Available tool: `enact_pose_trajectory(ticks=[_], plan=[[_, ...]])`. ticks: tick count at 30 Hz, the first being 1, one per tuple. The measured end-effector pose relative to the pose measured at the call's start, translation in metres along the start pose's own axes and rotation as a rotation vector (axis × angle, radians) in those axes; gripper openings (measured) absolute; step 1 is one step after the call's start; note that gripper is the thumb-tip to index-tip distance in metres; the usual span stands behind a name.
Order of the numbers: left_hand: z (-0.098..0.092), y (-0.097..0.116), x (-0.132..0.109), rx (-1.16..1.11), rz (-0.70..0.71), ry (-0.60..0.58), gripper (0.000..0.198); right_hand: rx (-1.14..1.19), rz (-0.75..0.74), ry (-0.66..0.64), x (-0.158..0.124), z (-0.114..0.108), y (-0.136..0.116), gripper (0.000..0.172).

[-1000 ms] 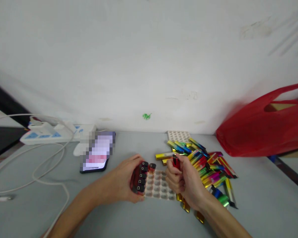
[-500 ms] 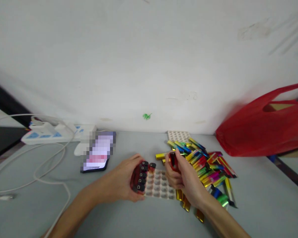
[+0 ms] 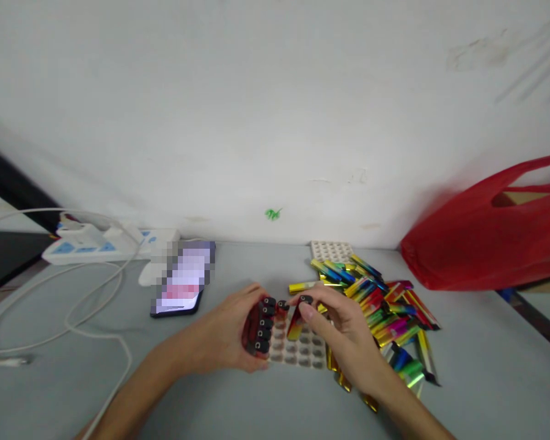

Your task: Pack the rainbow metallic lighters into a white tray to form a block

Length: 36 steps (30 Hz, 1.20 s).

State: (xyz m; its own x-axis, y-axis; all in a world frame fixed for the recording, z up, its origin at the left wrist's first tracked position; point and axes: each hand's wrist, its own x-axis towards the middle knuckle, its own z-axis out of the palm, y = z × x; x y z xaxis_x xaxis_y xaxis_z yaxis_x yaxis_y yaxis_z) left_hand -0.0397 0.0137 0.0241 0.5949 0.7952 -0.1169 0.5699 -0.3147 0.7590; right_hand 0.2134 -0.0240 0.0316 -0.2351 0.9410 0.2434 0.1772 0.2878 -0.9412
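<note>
A white tray (image 3: 304, 360) with rows of round pockets lies on the table between my hands. In its left column stands a row of dark red tubes (image 3: 263, 333) with black tops, each top with a small ring mark. My left hand (image 3: 231, 330) curves around this row from the left and holds it. One more black-topped tube (image 3: 282, 308) stands beside the row, at the back. My right hand (image 3: 348, 330) pinches a shiny red-and-yellow tube (image 3: 296, 324) with a black top between thumb and fingers. This tube tilts above the tray's pockets; whether its lower end touches is unclear.
Shiny multicoloured tubes (image 3: 389, 305) lie heaped to the right, partly behind my right hand. A second pocketed tray (image 3: 330, 251) sits by the wall. Left are a phone (image 3: 183, 278), a power strip (image 3: 114, 244) and loose white cable. A red bag (image 3: 486, 238) stands at far right.
My right hand has moved left from the heap's edge to over the tray, and the tube in it now points down toward the pockets. My left hand keeps its place around the row.
</note>
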Motion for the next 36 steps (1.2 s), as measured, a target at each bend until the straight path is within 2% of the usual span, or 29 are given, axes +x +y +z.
enact_pose_trajectory(ticks=[3, 8, 14, 20, 28, 32, 36], plan=[[0.001, -0.002, 0.0, 0.0, 0.002, 0.003, 0.059, -0.181, -0.159, -0.057, -0.003, -0.002, -0.001, 0.016], [0.001, -0.003, 0.0, -0.016, 0.035, -0.005, 0.06, -0.449, -0.387, -0.122, -0.005, 0.0, 0.0, 0.019], [-0.001, 0.003, 0.0, -0.013, 0.01, -0.014, 0.061, -0.584, -0.423, -0.148, -0.005, -0.003, 0.002, 0.021], [-0.001, 0.004, -0.001, -0.009, 0.007, -0.009, 0.058, -0.68, -0.506, -0.105, -0.004, -0.003, 0.003, 0.019], [-0.002, 0.003, 0.0, 0.006, 0.02, -0.015, 0.06, -0.657, -0.387, -0.161, -0.005, 0.004, 0.004, 0.018], [-0.002, 0.004, 0.0, 0.006, 0.013, -0.007, 0.058, -0.536, -0.333, -0.048, -0.006, 0.002, 0.007, 0.022], [-0.002, 0.005, 0.001, -0.009, 0.002, -0.009, 0.059, -0.523, -0.251, 0.134, -0.001, -0.008, 0.012, 0.017]])
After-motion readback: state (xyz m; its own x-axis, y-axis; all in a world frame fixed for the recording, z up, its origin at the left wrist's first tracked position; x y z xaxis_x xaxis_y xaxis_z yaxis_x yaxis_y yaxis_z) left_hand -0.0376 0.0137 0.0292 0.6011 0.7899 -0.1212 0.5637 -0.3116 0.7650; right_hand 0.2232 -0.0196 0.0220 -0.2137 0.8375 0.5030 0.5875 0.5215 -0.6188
